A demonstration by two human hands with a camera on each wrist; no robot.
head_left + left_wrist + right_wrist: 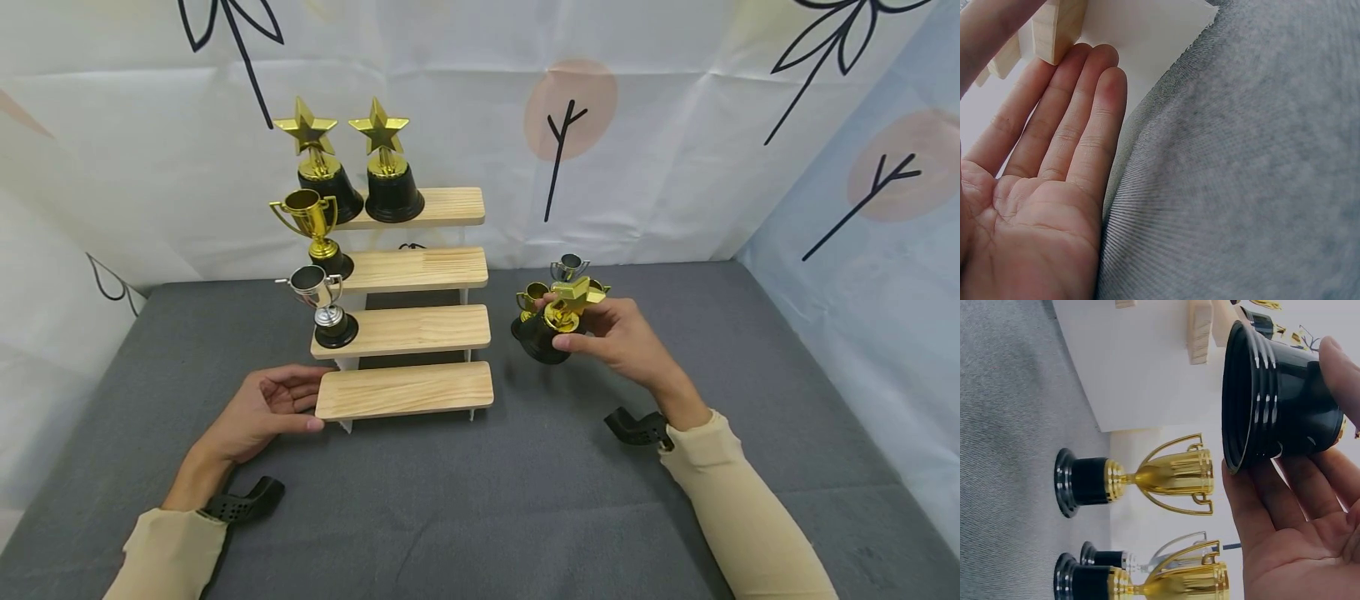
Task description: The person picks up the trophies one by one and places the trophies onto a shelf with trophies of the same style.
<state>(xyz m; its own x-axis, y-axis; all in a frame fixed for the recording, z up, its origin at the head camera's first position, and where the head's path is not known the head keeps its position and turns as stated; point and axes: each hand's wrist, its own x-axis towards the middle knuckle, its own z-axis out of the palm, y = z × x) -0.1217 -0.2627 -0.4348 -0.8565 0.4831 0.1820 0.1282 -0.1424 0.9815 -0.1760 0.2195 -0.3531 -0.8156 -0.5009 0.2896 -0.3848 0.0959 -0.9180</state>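
My right hand (618, 337) holds a gold star trophy (573, 298) by its black base (1300, 394), thumb on one side and fingers on the other. In the right wrist view this base is clear of the grey table. Behind it stand two gold cup trophies (1175, 475) and a silver cup trophy (1110, 558), partly covered in the head view. My left hand (258, 412) rests at the left end of a four-step wooden rack (405, 392). Its straight fingers (1085, 119) touch the lowest step's edge (1057, 31), the thumb near the front corner.
Two star trophies (393, 192) stand on the rack's top step. Below them, at the left ends, are a gold cup (311, 215) on the second step and a silver cup (335, 327) on the third. A white patterned cloth (450, 100) hangs behind the rack.
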